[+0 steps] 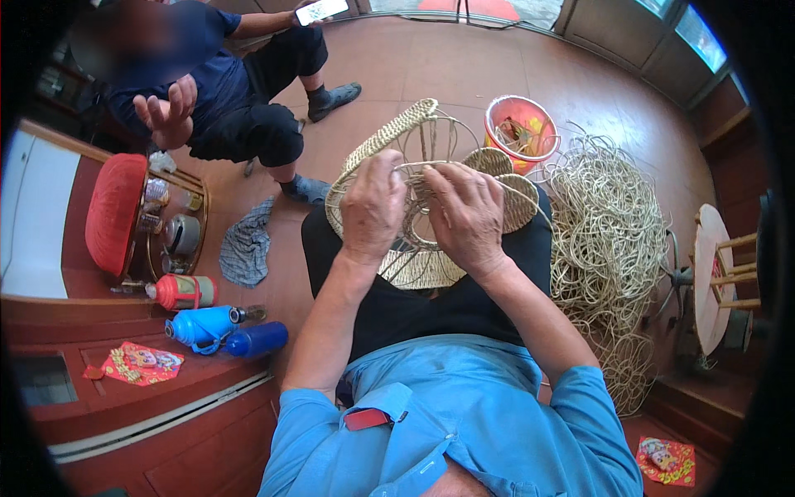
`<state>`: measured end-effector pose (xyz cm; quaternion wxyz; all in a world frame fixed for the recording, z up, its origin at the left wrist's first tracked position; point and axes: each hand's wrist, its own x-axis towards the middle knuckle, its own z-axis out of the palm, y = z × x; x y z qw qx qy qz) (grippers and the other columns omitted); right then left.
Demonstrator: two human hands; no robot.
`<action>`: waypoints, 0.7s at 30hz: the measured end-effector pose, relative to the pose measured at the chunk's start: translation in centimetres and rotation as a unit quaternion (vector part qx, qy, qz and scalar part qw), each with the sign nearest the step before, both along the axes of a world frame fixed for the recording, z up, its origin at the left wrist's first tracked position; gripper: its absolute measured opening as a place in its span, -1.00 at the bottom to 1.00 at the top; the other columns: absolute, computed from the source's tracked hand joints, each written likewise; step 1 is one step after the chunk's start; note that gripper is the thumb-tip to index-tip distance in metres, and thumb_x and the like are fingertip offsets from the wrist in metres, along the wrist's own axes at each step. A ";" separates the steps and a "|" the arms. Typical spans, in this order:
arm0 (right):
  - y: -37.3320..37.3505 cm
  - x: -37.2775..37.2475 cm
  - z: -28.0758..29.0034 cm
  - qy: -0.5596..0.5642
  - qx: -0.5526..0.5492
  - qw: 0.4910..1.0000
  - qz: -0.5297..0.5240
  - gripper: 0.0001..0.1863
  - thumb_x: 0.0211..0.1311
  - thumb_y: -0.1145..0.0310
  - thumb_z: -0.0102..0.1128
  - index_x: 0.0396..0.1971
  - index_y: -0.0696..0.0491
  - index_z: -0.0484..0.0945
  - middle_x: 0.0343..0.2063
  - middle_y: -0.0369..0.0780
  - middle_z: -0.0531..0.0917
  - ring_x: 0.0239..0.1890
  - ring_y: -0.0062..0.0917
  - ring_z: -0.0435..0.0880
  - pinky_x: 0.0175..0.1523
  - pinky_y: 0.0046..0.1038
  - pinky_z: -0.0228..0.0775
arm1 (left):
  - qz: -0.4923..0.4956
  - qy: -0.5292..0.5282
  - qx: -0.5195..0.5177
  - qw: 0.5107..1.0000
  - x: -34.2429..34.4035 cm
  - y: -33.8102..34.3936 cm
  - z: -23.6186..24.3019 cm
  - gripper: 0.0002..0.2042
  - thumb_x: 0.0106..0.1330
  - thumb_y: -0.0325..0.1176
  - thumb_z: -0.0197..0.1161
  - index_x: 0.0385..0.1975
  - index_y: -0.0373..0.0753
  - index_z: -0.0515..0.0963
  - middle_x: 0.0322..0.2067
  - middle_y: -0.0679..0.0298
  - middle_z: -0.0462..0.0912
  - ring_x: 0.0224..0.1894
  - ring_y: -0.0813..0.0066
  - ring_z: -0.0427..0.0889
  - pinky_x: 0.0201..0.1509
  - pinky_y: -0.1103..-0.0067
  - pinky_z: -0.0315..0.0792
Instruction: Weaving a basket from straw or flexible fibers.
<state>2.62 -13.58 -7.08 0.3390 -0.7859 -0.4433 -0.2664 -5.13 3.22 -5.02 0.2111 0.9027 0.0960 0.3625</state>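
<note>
A partly woven straw piece [389,134] on a thin rod frame rests across my lap. It has a braided band at the upper left, rounded woven lobes [515,204] at the right and a woven panel [422,270] toward me. Above its open middle, a straw cord [411,165] runs between my hands. My left hand [372,207] is closed with its fingertips pinching the cord. My right hand [466,207] grips the cord between thumb and fingers; the hands hide part of the frame.
A big heap of loose straw cord [600,224] lies on the floor at my right, beside a red bucket [522,124]. A round wooden stool [714,277] lies tipped farther right. Flasks [199,327] and a cloth [247,244] are at left. Another person [219,91] sits front left, holding a phone [321,10].
</note>
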 end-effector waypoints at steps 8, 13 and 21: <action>0.1 -1.3 -0.6 0.010 -0.052 0.998 -0.031 -0.42 0.26 0.36 0.37 0.33 -0.01 0.63 0.22 -0.23 0.58 0.38 -0.30 0.53 0.40 -0.16 0.30 | 0.046 -0.029 0.014 0.998 0.3 3.6 2.6 -0.85 0.53 -0.50 0.25 0.02 -0.20 0.61 -0.20 0.07 0.74 -0.16 0.00 0.82 -0.11 0.21 0.66; 0.7 -1.2 -0.8 0.024 -0.048 0.998 -0.025 -0.40 0.25 0.32 0.39 0.34 -0.03 0.63 0.14 -0.22 0.55 0.30 -0.27 0.54 0.34 -0.14 0.32 | 0.048 -0.044 -0.054 0.996 2.2 5.1 4.8 -0.87 0.64 -0.42 0.25 0.02 -0.28 0.68 -0.28 0.17 0.78 -0.25 0.32 0.82 -0.17 0.38 0.63; 1.4 -1.6 -0.6 0.060 -0.051 0.996 -0.043 -0.40 0.28 0.25 0.46 0.35 -0.16 0.63 0.10 -0.22 0.53 0.23 -0.26 0.54 0.26 -0.13 0.31 | -0.112 -0.033 -0.372 0.921 3.7 2.1 5.9 -0.78 0.69 -0.29 0.32 0.01 -0.35 0.65 -0.32 0.27 0.80 -0.37 0.65 0.78 -0.31 0.64 0.67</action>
